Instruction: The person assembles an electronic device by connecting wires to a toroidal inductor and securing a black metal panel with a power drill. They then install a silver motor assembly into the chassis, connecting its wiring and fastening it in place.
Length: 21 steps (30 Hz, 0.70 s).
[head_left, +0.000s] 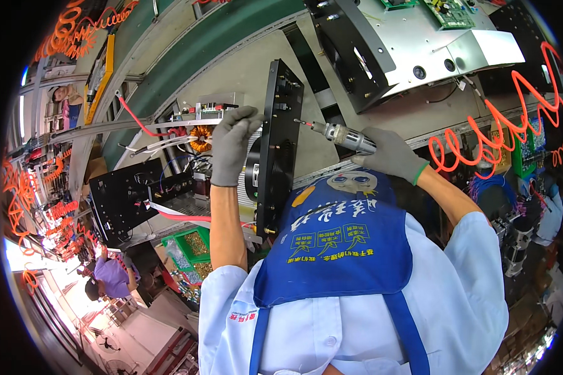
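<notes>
On the bench [231, 78], the black panel [280, 162] is stood on edge; beside it the left hand [230, 150] is held, fingers curled, any pinch unclear; the power screwdriver [350, 139] is gripped by the right hand's [388, 153] wrapped fingers; screw-driving seems under way, square seating of the bit [303, 123] being called for

**Lettering on apron and shirt**

The blue cloth apron [331, 275] bears large white characters [336, 211], a row of smaller yellow characters [330, 256] and three yellow-outlined boxes with yellow characters inside. On the left chest side of the pale blue button-front shirt [366, 325] stand red characters [243, 316] beside small blue print. A small whitish label [255, 174] on the black round part is too small to read.
</notes>
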Motion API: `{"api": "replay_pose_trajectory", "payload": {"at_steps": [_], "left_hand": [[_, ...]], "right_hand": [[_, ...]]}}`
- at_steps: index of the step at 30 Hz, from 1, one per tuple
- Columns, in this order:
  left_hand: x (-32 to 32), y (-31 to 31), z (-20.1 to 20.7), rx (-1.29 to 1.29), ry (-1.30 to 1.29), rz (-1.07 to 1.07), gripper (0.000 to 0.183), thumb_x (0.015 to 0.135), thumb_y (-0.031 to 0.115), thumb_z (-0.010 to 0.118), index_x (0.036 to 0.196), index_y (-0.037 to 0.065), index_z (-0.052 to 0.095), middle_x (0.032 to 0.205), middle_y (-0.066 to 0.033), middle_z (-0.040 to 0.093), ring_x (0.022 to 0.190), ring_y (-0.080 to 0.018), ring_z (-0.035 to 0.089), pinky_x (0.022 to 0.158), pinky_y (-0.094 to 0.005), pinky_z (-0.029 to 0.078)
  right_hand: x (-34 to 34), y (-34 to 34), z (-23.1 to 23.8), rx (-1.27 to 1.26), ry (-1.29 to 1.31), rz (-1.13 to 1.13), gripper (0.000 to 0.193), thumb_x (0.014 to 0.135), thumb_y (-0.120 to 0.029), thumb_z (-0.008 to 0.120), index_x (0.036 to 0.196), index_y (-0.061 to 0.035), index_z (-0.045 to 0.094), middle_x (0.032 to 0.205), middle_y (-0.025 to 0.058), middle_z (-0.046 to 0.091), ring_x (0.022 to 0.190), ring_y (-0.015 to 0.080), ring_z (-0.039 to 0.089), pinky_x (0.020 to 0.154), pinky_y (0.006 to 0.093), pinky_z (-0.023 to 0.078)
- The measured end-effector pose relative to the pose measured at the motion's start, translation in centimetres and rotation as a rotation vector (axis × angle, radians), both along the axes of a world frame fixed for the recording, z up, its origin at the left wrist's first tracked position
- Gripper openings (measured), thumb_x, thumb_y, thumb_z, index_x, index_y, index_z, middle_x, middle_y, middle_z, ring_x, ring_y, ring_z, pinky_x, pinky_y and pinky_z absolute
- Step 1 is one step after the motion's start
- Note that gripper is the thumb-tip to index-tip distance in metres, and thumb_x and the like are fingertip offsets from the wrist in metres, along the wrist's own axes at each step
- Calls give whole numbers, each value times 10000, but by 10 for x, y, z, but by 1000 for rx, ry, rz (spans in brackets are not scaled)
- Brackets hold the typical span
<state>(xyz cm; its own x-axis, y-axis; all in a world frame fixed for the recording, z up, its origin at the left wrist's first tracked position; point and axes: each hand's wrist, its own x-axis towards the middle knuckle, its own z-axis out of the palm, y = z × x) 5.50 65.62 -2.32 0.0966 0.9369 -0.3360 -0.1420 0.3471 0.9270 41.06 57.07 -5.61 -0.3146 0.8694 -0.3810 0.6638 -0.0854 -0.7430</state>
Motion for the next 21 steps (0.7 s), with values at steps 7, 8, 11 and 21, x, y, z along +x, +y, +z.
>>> {"api": "replay_pose_trajectory", "payload": {"at_steps": [7, 8, 11, 21], "left_hand": [[34, -19, -6, -121, 63, -106, 375, 1073, 310, 551, 1178, -48, 576, 917, -140, 703, 662, -161, 674, 514, -227, 509], [33, -21, -15, -133, 52, -118, 376, 1066, 330, 565, 1152, -36, 587, 861, -114, 695, 617, -145, 650, 486, -221, 484], [44, -27, -21, -173, -18, -86, 370, 1030, 378, 628, 1066, 9, 626, 744, -51, 661, 516, -106, 579, 424, -210, 417], [59, -40, -7, -144, 185, -193, 266, 999, 274, 675, 1017, 11, 650, 707, -52, 671, 494, -105, 584, 413, -215, 412]], "right_hand": [[-8, -30, 9, 62, 137, -72, 512, 776, -350, 826, 1114, 1, 665, 924, 185, 680, 829, 333, 683, 768, 412, 531], [-8, -32, 14, 13, 171, -101, 541, 770, -376, 824, 1121, 3, 663, 919, 176, 676, 811, 323, 677, 758, 408, 530], [-8, -34, 19, 0, 138, -90, 570, 762, -402, 820, 1130, 4, 663, 919, 174, 678, 818, 330, 676, 760, 410, 529], [-4, -33, 23, -94, 169, -33, 591, 752, -399, 821, 1153, 4, 660, 948, 173, 701, 862, 305, 697, 799, 404, 543]]}}
